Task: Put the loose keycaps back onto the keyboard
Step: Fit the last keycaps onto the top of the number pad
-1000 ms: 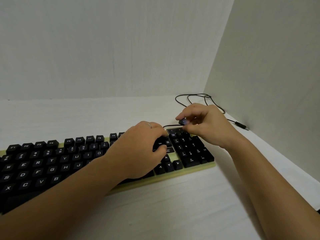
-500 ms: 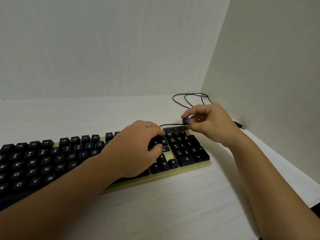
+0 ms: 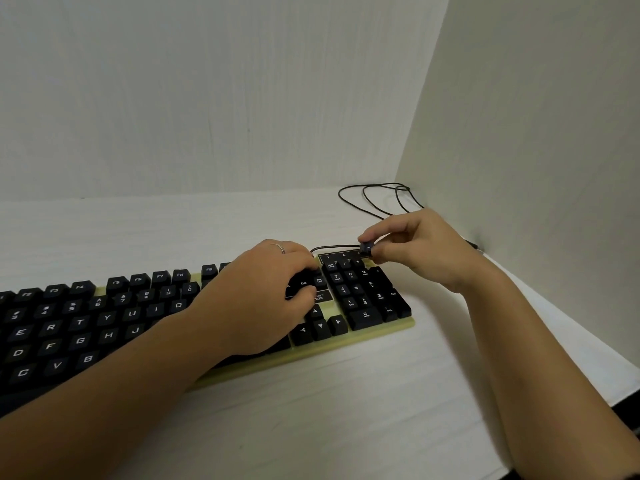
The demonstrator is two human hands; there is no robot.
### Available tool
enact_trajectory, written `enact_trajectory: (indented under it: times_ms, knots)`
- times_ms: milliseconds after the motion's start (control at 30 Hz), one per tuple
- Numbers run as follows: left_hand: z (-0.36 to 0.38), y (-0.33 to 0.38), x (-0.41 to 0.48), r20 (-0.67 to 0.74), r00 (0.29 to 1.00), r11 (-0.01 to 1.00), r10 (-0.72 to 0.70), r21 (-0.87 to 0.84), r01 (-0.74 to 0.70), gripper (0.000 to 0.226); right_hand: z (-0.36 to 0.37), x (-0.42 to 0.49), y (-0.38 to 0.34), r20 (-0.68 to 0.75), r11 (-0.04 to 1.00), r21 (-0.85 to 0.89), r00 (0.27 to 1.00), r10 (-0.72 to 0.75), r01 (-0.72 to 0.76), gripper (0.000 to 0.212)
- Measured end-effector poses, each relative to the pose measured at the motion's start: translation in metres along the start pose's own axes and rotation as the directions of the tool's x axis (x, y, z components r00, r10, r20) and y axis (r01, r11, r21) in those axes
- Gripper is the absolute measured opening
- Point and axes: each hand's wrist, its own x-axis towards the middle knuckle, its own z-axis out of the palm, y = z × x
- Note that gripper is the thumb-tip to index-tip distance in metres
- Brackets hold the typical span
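A keyboard point(image 3: 374, 336) with black keycaps on a pale yellow base lies across the white table, its left end cut off by the frame. My right hand point(image 3: 426, 247) pinches a small black keycap point(image 3: 365, 249) between thumb and forefinger, just above the far right corner of the number pad. My left hand point(image 3: 256, 296) rests on the keys left of the number pad, fingers curled down over the navigation keys. It hides the keys beneath it.
The keyboard's black cable point(image 3: 381, 199) loops on the table behind the number pad, toward the corner. A white wall point(image 3: 536, 168) rises close on the right and another stands at the back. The table's right edge point(image 3: 588, 375) runs near my right forearm.
My right hand has lifted slightly and shifted right with the keycap still pinched. My left hand stays on the keys.
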Motion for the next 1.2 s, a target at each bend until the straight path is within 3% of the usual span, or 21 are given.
enact_trajectory:
  times_ms: [167,467,667,1200]
  knots:
    - [0.0017,-0.0011,0.0014,0.001,1.0,1.0,-0.004,0.001,0.004,0.041,-0.0012,0.0042,0.0076,-0.01,0.999,0.008,0.999,0.043,-0.043,0.014]
    - [0.0014,-0.0005,0.0019,-0.002,1.0,1.0,-0.002,-0.018,0.002,0.033,0.001,0.0057,0.0069,-0.005,0.946,0.225,0.971,0.24,-0.233,0.004]
    - [0.0014,-0.0003,0.0021,-0.004,1.0,1.0,-0.007,-0.011,0.007,0.033,0.0016,0.0066,0.0065,-0.007,0.888,0.335,0.942,0.336,-0.314,0.016]
    - [0.0003,0.0021,0.0015,0.0,1.0,1.0,-0.013,-0.008,0.013,0.035,0.0054,0.0098,0.0089,-0.014,0.892,0.296,0.932,0.361,-0.341,0.016]
